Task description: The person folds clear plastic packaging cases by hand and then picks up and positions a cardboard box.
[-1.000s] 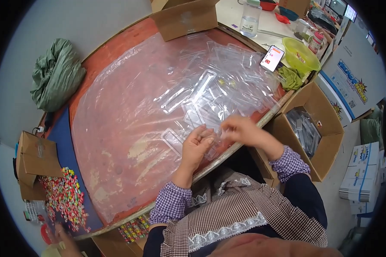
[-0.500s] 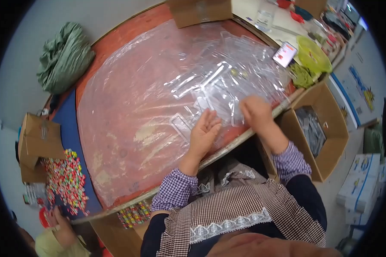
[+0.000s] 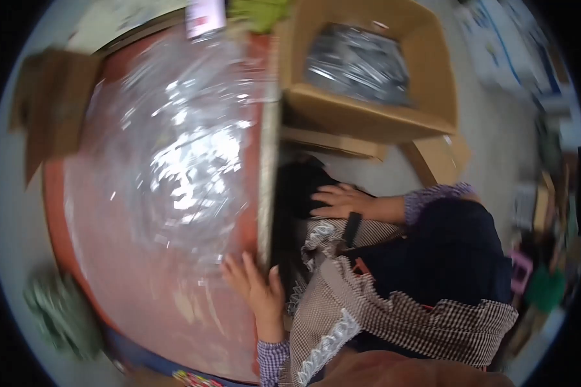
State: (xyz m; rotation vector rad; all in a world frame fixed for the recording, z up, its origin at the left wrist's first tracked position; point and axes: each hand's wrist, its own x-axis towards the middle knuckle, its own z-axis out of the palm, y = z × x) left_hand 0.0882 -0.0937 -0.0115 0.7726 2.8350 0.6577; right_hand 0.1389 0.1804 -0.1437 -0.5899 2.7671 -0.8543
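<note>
My left hand [image 3: 257, 290] rests at the front edge of the red table [image 3: 206, 332], fingers spread and nothing in them. Just beyond its fingertips lies a glossy heap of clear plastic pieces [image 3: 187, 161], blurred by motion; their exact kind cannot be made out. My right hand [image 3: 345, 201] lies with its fingers stretched out over the dark cloth on my lap, beside the checked apron [image 3: 332, 277]. It holds nothing that I can see. A small dark strip [image 3: 352, 229] shows next to its wrist.
An open cardboard box [image 3: 368, 116] with grey plastic-wrapped contents stands right of the table. Another carton [image 3: 61, 106] sits at the far left edge, and a green bundle [image 3: 61, 316] lies at lower left. A phone [image 3: 205, 16] rests at the top.
My view has swung to the right, so the table now fills the left side. My right hand has left the plastic pieces for my lap. My left hand has come down at the table edge.
</note>
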